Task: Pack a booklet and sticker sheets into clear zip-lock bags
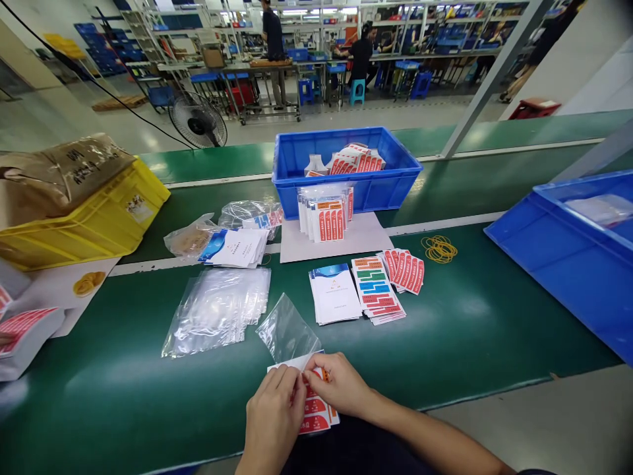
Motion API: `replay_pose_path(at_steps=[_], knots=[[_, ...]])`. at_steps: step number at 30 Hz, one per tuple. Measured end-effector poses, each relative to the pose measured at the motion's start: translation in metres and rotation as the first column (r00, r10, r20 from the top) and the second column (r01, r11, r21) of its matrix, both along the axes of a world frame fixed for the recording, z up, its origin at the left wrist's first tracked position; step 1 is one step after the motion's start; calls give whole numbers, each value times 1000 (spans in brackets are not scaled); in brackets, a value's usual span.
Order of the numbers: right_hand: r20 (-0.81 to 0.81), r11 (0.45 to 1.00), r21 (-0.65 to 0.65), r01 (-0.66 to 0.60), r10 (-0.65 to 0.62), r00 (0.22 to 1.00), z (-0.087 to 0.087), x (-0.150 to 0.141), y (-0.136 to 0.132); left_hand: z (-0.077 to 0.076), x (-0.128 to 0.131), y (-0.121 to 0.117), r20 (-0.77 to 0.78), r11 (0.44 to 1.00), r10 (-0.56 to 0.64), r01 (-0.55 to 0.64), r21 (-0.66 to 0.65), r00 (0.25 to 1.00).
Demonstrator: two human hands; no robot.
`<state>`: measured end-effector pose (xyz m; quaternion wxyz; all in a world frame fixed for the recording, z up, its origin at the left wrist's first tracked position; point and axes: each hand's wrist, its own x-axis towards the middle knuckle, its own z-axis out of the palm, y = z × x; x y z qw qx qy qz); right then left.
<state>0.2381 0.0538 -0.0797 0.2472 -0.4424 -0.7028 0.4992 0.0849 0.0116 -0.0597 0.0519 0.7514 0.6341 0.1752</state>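
Observation:
Near the table's front edge, my left hand (274, 412) and my right hand (341, 384) are closed on a small bundle of red-and-white sticker sheets (315, 422). Their fingertips and thumbs meet at its upper part, so what exactly they pinch is partly hidden. A white sheet edge and a blue corner show behind the stickers. Just beyond my fingers lies a clear plastic bag (287, 328), its lower end reaching the bundle. Farther off are a pile of white-and-blue booklets (335, 295), multicoloured sticker sheets (378, 287) and curved red sticker sheets (404, 269).
Clear bags (217, 310) lie stacked at left, with more booklets (236, 247) behind. Filled packets (327, 218) stand against a blue bin (346, 186). Yellow rubber bands (439, 249) lie at right. A yellow crate (89, 221) and another blue bin (568, 251) flank the table.

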Motion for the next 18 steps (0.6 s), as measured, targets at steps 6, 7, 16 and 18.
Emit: replay_pose_path(at_steps=[6, 7, 16, 18], knots=[[19, 1000, -15, -13, 13, 1000, 4, 3, 1, 18, -10, 0, -113, 993, 106, -101, 53, 988], [24, 1000, 1, -3, 3, 1000, 6, 4, 3, 19, -9, -1, -123, 998, 65, -62, 32, 990], [28, 999, 44, -15, 14, 1000, 21, 3, 17, 16, 0, 1, 18, 989, -106, 108, -103, 994], [18, 999, 48, -6, 6, 1000, 21, 2, 17, 16, -1, 1, 62, 983, -127, 134, -128, 990]])
